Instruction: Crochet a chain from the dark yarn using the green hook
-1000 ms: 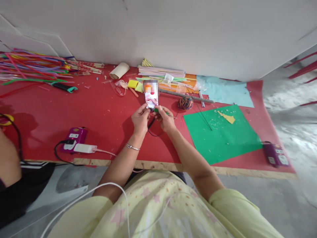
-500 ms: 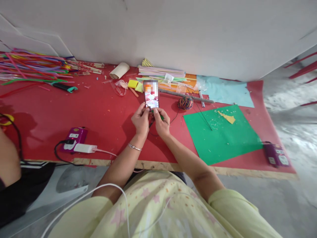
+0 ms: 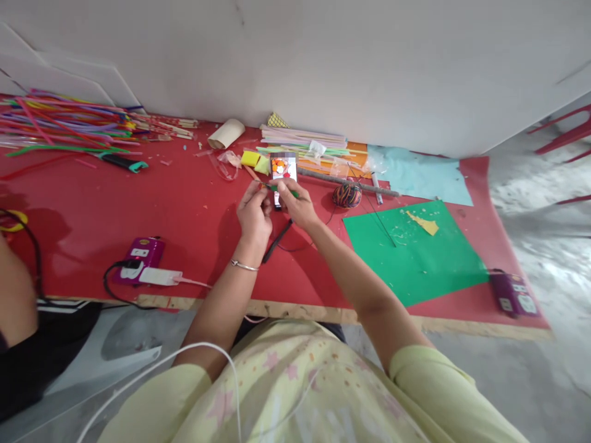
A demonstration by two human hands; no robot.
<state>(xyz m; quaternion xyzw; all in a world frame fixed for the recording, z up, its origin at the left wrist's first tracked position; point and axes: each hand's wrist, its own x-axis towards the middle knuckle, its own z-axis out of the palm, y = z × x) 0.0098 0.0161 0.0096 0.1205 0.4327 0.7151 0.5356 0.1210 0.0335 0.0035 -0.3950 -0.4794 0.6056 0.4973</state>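
Observation:
My left hand (image 3: pixel 254 213) and my right hand (image 3: pixel 298 204) meet over the red table (image 3: pixel 92 209), fingers pinched together on a thin green strip (image 3: pixel 278 187) held between them. A phone (image 3: pixel 282 172) with a lit screen lies flat just beyond my fingertips. A dark stick-like piece (image 3: pixel 276 242) with a thin black wire looping off it lies on the table under my wrists. A silver bangle sits on my left wrist.
A ball of multicoloured thread (image 3: pixel 346 194) and a green paper sheet (image 3: pixel 415 252) lie to the right. Coloured pipe cleaners (image 3: pixel 64 120) fill the far left. A purple power strip (image 3: pixel 138 255) with a white charger sits near the front edge. Another person (image 3: pixel 18 307) is at left.
Both hands have moved away from me toward the phone. The dark stick that was hidden under my hands now lies exposed on the table. The camera shifted slightly.

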